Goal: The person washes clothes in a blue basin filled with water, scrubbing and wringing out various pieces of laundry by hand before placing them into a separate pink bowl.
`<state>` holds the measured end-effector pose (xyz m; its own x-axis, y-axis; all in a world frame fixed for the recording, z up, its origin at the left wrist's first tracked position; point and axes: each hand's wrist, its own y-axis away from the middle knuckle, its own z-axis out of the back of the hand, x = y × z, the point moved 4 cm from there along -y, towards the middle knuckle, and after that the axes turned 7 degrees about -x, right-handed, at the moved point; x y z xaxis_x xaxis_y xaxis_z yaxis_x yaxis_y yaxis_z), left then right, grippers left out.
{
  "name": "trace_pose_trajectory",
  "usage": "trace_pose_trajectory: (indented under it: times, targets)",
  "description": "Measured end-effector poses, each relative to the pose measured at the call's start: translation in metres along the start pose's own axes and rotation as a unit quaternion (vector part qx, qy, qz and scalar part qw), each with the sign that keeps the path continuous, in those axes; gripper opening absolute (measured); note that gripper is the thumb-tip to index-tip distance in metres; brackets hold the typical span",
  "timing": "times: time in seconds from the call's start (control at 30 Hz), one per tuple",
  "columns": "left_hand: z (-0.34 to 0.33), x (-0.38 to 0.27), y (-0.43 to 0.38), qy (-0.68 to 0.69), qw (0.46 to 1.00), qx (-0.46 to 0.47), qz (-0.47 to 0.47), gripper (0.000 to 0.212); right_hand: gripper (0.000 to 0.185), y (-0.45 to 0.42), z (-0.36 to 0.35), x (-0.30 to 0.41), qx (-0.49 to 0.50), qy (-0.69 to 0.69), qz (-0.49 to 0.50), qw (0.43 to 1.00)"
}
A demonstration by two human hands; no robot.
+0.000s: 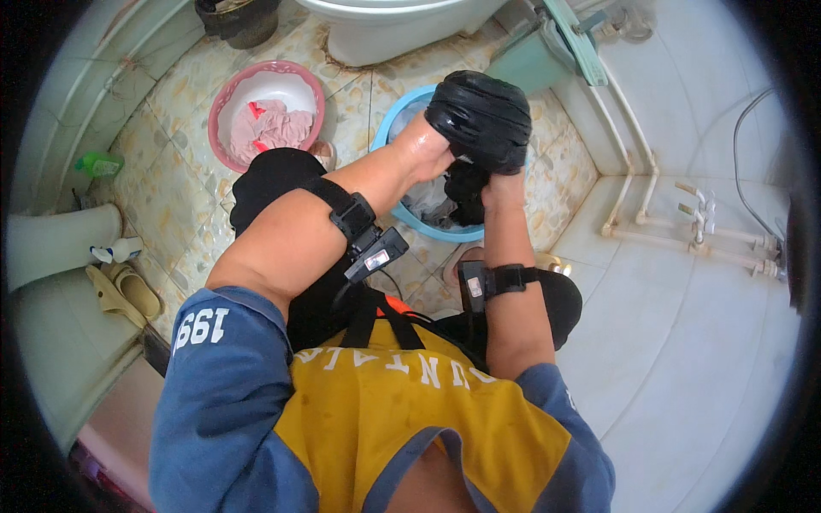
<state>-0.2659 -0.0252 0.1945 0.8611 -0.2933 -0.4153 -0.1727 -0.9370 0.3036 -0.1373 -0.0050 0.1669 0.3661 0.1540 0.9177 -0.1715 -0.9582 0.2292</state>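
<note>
A wet, shiny black cloth point(478, 118) is bunched around both my hands and covers most of the fingers. My left hand point(433, 160) reaches into it from the left, its wet wrist and heel showing. From below, my right hand point(503, 187) grips the same cloth, with only its base in sight. A darker fold hangs down between the hands. Beneath them on the floor stands a light blue plastic basin point(423, 232). Greyish-white fabric point(428, 202) lies inside it, partly hidden by the cloth and my arms.
A pink basin point(218, 128) holding pink cloth point(279, 128) stands left on the tiled floor. Beyond are a toilet base point(397, 38), a dark bucket point(240, 22) and a green bin point(526, 64). Pipes and a tap point(699, 215) line the right wall. Beige slippers point(131, 292) lie left.
</note>
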Motion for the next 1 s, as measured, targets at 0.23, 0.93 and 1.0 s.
trace_pose_trajectory:
  times: [0.23,0.93,1.0]
  targets:
    - [0.015,-0.017,0.005,-0.362,0.927,-0.025,-0.096,0.078,0.022,-0.020,0.011,0.052,0.010,-0.067,0.083,0.994]
    - [-0.005,-0.009,-0.021,0.047,0.992,-0.066,0.097,0.041,0.116,0.048,-0.019,0.093,0.181,0.459,0.380,0.783]
    - [-0.007,0.002,-0.020,0.017,0.993,-0.067,0.100,0.040,0.113,0.040,-0.026,0.095,0.186,0.445,0.414,0.772]
